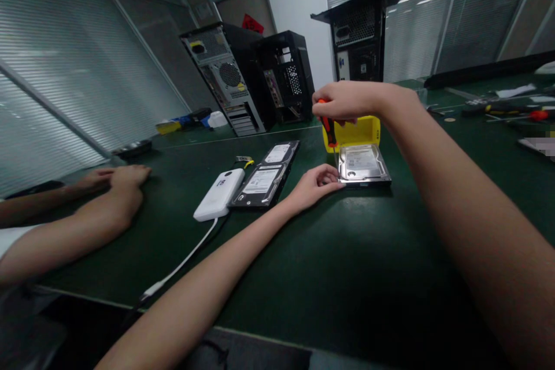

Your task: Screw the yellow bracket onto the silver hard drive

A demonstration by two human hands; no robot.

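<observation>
A silver hard drive [363, 163] lies label up on the green table in front of a yellow box [356, 130]. My left hand [317, 186] is at the drive's left edge, fingers curled and thumb along its near corner. Above it, my right hand [344, 101] is wrapped round the handle of a red and black screwdriver [329, 130]. The screwdriver is nearly upright, its shaft running down to the left edge of the drive; the exact tip contact is too small to tell.
Two more hard drives [261, 180] and a white power bank [219, 193] with a cable lie left. Computer cases [236, 78] stand behind, another case [359, 40] farther right. Another person's hands [125, 176] rest at far left. Assorted tools [503, 111] lie at right.
</observation>
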